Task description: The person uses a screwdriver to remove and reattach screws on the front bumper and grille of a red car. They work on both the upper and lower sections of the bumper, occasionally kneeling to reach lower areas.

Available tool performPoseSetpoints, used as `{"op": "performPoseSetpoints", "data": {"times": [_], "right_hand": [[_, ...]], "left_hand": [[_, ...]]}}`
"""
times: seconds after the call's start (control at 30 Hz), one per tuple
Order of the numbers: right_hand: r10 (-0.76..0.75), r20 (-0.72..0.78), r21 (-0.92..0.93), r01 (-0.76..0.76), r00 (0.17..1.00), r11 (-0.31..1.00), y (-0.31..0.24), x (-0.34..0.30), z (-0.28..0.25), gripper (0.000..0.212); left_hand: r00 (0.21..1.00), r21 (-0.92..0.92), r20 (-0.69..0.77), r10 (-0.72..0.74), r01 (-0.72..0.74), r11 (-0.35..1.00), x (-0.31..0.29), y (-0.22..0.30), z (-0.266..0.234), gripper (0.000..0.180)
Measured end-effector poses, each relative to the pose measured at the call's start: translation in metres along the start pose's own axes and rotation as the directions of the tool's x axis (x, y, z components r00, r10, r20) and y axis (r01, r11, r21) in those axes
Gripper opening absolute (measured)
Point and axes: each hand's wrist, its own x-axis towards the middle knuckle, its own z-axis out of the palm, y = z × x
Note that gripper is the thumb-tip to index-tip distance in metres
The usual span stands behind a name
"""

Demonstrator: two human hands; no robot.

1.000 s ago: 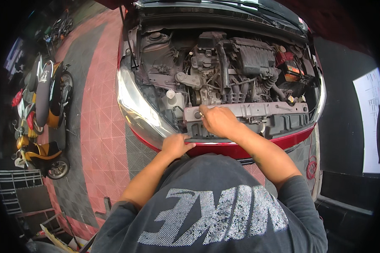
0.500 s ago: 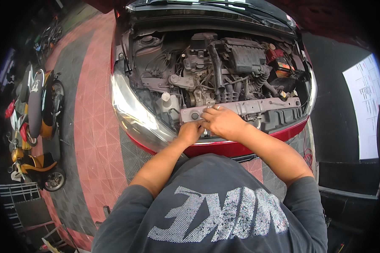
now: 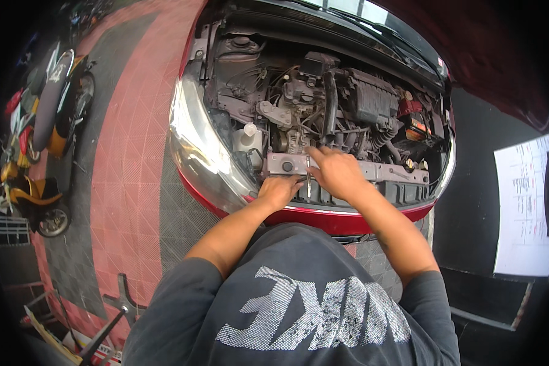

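The left hand and right hand have now parted slightly, exposing a slim silver metal tool between them; whether either grasps it, I cannot tell.

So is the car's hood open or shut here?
Open: the hood is raised, its dark red panel showing at upper right, and the engine is exposed.
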Motion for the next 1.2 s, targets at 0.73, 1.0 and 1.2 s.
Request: {"op": "performPoseSetpoints", "data": {"times": [0.73, 1.0, 1.2], "right_hand": [[-0.149, 0.062, -0.132, 0.156, 0.987, 0.979, 0.008, 0.008, 0.004, 0.058], [-0.538, 0.311, -0.321, 0.62, 0.783, 0.716, 0.018, -0.005, 0.015, 0.032], [0.163, 0.204, -0.068, -0.152, 0.965, 0.986, -0.03, 0.02, 0.033, 0.067]], "left_hand": [[0.999, 0.019, 0.047, -0.018, 0.017, 1.0, 0.003, -0.007, 0.002, 0.034], [0.999, -0.011, 0.036, 0.01, -0.009, 1.0, 0.001, -0.004, -0.001, 0.029], [0.995, 0.037, 0.101, -0.018, 0.014, 0.999, 0.0, -0.005, -0.005, 0.036]]}}
